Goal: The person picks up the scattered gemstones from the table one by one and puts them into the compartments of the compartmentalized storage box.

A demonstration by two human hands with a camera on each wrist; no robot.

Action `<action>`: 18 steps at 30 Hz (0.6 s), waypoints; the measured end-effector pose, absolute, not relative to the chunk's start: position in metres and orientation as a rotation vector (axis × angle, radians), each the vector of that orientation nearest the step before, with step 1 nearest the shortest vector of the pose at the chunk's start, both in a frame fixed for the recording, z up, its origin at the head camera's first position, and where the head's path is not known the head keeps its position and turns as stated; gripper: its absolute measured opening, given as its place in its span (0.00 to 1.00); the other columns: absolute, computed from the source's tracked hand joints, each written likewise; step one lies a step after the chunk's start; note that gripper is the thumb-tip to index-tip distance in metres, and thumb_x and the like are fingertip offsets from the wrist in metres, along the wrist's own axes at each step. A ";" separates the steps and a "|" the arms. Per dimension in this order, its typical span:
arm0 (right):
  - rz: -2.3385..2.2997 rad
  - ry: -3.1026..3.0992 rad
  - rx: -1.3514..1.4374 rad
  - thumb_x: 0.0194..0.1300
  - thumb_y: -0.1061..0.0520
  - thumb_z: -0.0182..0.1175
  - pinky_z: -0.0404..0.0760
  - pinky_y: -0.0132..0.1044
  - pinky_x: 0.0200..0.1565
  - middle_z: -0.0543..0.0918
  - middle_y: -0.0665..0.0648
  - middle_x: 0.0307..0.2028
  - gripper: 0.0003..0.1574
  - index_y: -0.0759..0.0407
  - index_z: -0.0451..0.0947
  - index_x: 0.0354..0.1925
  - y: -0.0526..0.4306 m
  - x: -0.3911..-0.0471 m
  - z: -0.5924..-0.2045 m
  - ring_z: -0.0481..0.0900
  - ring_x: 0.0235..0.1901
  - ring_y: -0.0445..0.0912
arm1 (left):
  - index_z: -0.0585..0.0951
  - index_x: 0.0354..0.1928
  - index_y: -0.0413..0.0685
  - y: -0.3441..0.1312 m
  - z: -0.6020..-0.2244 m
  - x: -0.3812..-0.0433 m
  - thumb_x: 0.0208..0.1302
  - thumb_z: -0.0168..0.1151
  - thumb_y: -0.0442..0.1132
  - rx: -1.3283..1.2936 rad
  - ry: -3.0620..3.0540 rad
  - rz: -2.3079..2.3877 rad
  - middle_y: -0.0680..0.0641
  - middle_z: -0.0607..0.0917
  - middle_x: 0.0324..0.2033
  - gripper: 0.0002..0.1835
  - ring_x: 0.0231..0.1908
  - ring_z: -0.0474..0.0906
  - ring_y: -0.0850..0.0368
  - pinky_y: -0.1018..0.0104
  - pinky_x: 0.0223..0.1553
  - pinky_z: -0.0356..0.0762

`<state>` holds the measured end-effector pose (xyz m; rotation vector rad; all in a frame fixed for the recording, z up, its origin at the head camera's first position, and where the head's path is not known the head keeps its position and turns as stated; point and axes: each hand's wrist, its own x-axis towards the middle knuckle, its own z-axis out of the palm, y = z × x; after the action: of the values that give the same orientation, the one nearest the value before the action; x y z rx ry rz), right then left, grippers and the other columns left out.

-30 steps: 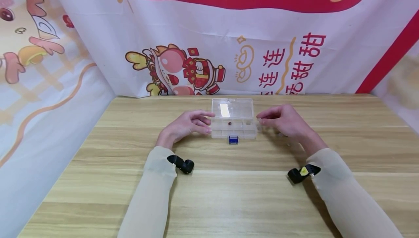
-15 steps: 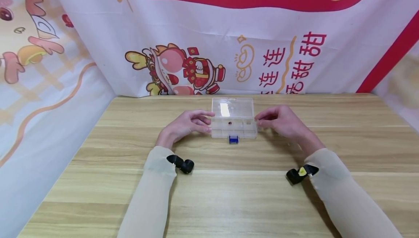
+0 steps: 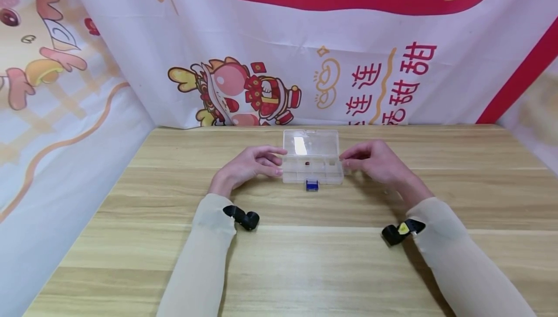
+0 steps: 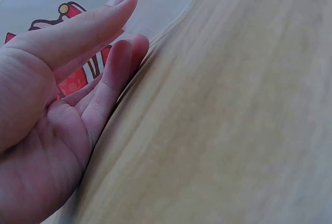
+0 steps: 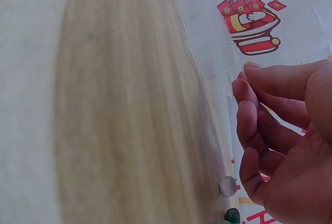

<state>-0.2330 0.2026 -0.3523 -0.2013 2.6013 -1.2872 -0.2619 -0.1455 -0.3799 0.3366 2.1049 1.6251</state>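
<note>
A clear plastic compartment box with a blue latch lies on the table, its lid raised at the back. One small dark red piece sits in a back-row compartment. My left hand is at the box's left end, its index finger and thumb extended to the side and touching or almost touching it. At the right end is my right hand, fingers curled. In the right wrist view its thumb and index fingertips meet beside the box wall; whether they pinch something tiny is hidden.
A clear round bead and a dark green bead lie on the wood-grain table beneath the right hand. Behind the table hangs a printed white and red cloth; another printed cloth stands at the left.
My right hand has shifted slightly left, bringing its fingertips up against the box's right end. The left hand and the box hold their places.
</note>
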 end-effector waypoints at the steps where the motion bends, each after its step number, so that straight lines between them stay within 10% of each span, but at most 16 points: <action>1: -1.286 2.599 -0.198 0.75 0.55 0.67 0.78 0.38 0.45 0.86 0.59 0.52 0.14 0.53 0.88 0.56 0.203 -0.233 -0.352 0.77 0.48 0.52 | 0.81 0.69 0.54 -0.146 -0.380 -0.262 0.66 0.74 0.30 0.337 2.105 1.625 0.42 0.84 0.58 0.30 0.49 0.89 0.55 0.63 0.62 0.83; 18: -1.285 2.597 -0.192 0.75 0.56 0.66 0.78 0.37 0.43 0.85 0.59 0.51 0.13 0.53 0.88 0.55 0.201 -0.232 -0.351 0.76 0.47 0.52 | 0.81 0.69 0.52 -0.145 -0.379 -0.262 0.66 0.73 0.30 0.336 2.097 1.638 0.41 0.84 0.58 0.30 0.48 0.89 0.56 0.64 0.60 0.85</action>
<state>-0.2320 0.2010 -0.3514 -0.1919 2.5972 -1.2852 -0.2618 -0.1455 -0.3794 0.3360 2.0966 1.6382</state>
